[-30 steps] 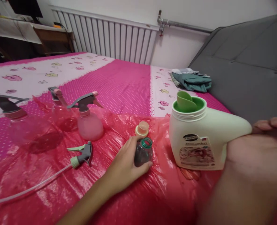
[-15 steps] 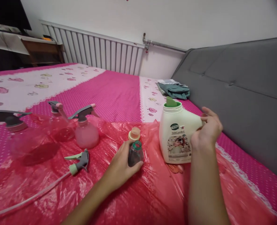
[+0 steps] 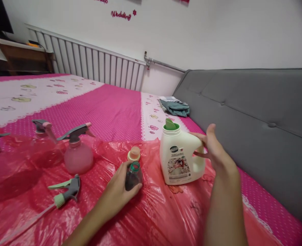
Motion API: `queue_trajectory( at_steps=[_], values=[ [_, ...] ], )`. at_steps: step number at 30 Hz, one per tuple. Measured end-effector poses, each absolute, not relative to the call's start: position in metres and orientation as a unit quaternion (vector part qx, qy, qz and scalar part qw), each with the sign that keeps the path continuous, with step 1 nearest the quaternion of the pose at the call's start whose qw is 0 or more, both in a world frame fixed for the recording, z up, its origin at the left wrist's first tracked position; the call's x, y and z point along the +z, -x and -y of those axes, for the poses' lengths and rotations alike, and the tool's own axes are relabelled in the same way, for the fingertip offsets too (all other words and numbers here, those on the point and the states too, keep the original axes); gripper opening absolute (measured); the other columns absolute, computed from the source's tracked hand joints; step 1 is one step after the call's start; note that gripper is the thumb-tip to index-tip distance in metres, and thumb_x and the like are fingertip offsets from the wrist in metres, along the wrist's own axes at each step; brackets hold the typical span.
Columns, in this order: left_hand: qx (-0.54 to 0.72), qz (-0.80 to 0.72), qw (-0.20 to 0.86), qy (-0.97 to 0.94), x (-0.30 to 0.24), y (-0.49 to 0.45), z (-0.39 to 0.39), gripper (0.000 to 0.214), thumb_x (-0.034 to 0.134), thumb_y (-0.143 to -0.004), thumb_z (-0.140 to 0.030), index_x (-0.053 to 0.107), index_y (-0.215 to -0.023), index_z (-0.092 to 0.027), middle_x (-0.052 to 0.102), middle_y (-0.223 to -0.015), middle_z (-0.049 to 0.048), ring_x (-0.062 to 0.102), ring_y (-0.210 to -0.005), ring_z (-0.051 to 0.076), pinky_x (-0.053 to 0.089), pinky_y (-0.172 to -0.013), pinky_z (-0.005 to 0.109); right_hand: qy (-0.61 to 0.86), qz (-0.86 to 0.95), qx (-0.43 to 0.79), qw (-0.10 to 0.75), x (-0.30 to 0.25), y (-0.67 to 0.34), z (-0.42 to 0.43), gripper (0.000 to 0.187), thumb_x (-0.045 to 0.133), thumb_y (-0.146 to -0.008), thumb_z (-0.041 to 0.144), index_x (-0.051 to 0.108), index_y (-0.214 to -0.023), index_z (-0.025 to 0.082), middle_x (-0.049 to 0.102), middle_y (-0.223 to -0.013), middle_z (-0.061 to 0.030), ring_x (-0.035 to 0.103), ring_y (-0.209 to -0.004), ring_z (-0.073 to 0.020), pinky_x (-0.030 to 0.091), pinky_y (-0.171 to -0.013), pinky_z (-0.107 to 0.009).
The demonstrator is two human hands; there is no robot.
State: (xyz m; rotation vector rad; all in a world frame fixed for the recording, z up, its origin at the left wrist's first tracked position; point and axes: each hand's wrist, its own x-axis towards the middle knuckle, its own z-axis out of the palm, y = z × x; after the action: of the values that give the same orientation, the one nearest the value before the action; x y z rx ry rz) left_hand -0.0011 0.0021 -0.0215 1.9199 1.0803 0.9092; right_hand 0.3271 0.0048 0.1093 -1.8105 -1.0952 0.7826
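Note:
My left hand (image 3: 117, 189) is closed around a small dark see-through bottle (image 3: 134, 179) with an open green neck, upright on the red plastic sheet. Right behind it is a pale yellow cap with a clear cup top (image 3: 134, 153). To the right stands a cream plastic jug (image 3: 177, 160), its mouth uncapped and green inside with a spout. My right hand (image 3: 212, 145) has its fingers hooked at the jug's handle, one across the handle opening; the thumb sticks up off it. A grey and green spray trigger head (image 3: 67, 191) with a long clear tube lies at left.
Several pink spray bottles (image 3: 78, 157) with grey triggers stand at the left on the red plastic sheet (image 3: 166, 218). Folded clothes (image 3: 175, 106) lie farther back on the pink bedspread (image 3: 115, 112). A grey padded headboard (image 3: 255, 102) runs along the right.
The view has swung to the right. My right hand has shifted its grip at the jug handle: its thumb now points up and the handle opening shows. The left hand still holds the bottle.

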Motion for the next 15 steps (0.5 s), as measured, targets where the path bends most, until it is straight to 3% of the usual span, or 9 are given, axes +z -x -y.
queue_trajectory(
  at_steps=[5, 9, 11, 15],
  values=[
    [0.355, -0.423, 0.363, -0.750, -0.023, 0.002, -0.003, 0.057, 0.069, -0.094, -0.038, 0.049, -0.144, -0.021, 0.067, -0.139, 0.0174, 0.067, -0.126, 0.038, 0.052, -0.108, 0.059, 0.739, 0.430, 0.342, 0.390, 0.121, -0.320, -0.002, 0.109, 0.000, -0.103, 0.097, 0.053, -0.163, 0.023, 0.047, -0.146, -0.0098, 0.051, -0.136, -0.0233, 0.064, -0.094, -0.033],
    [0.360, -0.428, 0.359, -0.747, -0.024, 0.003, -0.003, 0.057, 0.070, -0.093, -0.040, 0.050, -0.143, -0.022, 0.069, -0.136, 0.0161, 0.069, -0.122, 0.038, 0.053, -0.106, 0.058, 0.745, 0.442, 0.335, 0.370, 0.121, -0.328, 0.001, 0.088, 0.011, -0.107, 0.088, 0.045, -0.168, 0.034, 0.022, -0.164, 0.0051, 0.033, -0.153, -0.0179, 0.063, -0.095, -0.033],
    [0.363, -0.428, 0.359, -0.746, -0.025, 0.003, -0.004, 0.058, 0.071, -0.093, -0.041, 0.050, -0.144, -0.024, 0.071, -0.133, 0.0148, 0.070, -0.119, 0.037, 0.054, -0.104, 0.057, 0.750, 0.455, 0.335, 0.345, 0.120, -0.335, 0.005, 0.083, 0.010, -0.109, 0.083, 0.042, -0.169, 0.037, 0.019, -0.164, 0.0093, 0.026, -0.156, -0.0146, 0.061, -0.101, -0.035],
    [0.370, -0.423, 0.361, -0.745, -0.027, 0.002, -0.005, 0.057, 0.071, -0.092, -0.041, 0.051, -0.143, -0.025, 0.071, -0.133, 0.0147, 0.070, -0.120, 0.038, 0.054, -0.105, 0.058, 0.744, 0.503, 0.319, 0.303, 0.114, -0.351, 0.016, 0.099, 0.012, -0.102, 0.098, 0.035, -0.172, 0.032, 0.029, -0.161, 0.0023, 0.040, -0.148, -0.0177, 0.050, -0.121, -0.041]
  ],
)
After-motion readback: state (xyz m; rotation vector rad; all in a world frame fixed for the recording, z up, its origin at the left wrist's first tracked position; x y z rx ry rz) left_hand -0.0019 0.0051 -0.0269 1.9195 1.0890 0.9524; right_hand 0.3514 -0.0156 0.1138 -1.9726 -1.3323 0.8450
